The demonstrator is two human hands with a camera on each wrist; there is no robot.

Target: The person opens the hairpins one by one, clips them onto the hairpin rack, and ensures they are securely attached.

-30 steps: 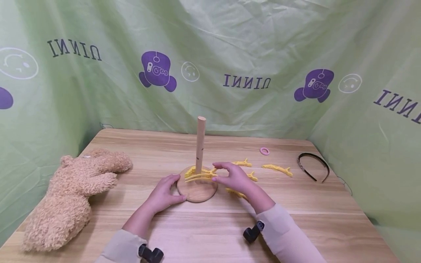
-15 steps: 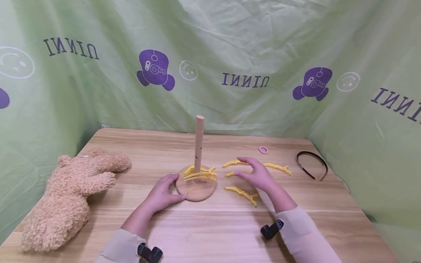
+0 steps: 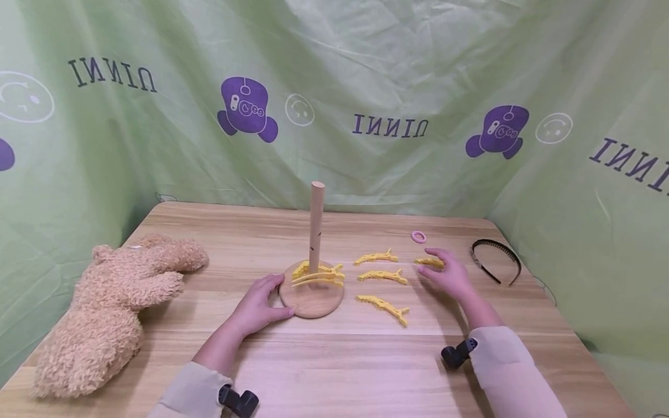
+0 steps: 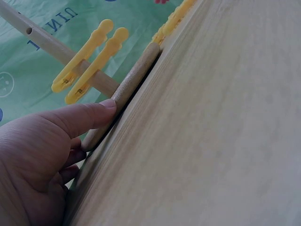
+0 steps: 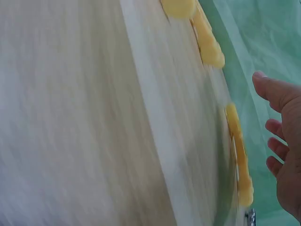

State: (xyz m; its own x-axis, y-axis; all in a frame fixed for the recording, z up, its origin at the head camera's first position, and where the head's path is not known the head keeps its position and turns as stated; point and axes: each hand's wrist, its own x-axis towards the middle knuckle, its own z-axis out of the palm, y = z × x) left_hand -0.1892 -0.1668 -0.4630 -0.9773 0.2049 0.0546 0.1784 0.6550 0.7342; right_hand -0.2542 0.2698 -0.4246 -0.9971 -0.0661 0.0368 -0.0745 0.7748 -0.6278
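Note:
My left hand (image 3: pixel 259 307) holds the round base (image 3: pixel 312 306) of a wooden stand by its rim, thumb and fingers spread along the edge, as the left wrist view also shows. Two yellow hair clips (image 4: pixel 89 61) sit on the lower part of its upright post (image 3: pixel 316 226). My right hand (image 3: pixel 447 275) hovers over another yellow hair clip (image 3: pixel 430 262) at the right, which it partly hides. In the right wrist view that clip (image 5: pixel 241 157) lies on the table, apart from the spread thumb and fingers.
Several yellow hair clips, one the front clip (image 3: pixel 383 308), lie between stand and right hand. A pink ring (image 3: pixel 418 237) and a black headband (image 3: pixel 496 246) lie farther right. A plush bear (image 3: pixel 112 325) occupies the table's left side. Green cloth (image 3: pixel 334 69) hangs behind.
My right hand has let go of a clip at the post and moved right, past the loose clips, to the rightmost one. The left hand keeps its place on the base.

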